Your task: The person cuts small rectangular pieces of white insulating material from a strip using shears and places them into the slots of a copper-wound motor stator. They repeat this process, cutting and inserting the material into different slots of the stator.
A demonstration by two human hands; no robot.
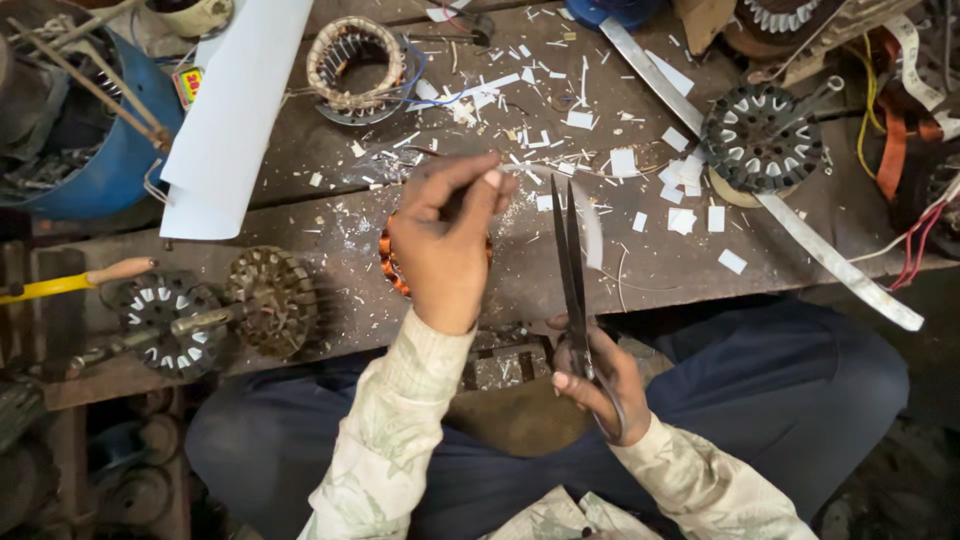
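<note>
My right hand [597,378] grips the handles of long dark scissors [572,262], blades nearly closed and pointing up and away over the bench. A thin whitish paper strip [590,232] stands beside the blades. My left hand [443,240] is raised above a copper-wound stator [388,268], fingers pinched together near the thumb; whether anything is between them I cannot tell. Both sleeves are pale and patterned.
The wooden bench [300,215] is littered with white paper scraps. On it lie a wound stator ring [355,68], a slotted stator core [760,138], a long metal strip [800,225], a white sheet [235,110], and two cores [215,305] at the left. A blue drum [100,160] stands at far left.
</note>
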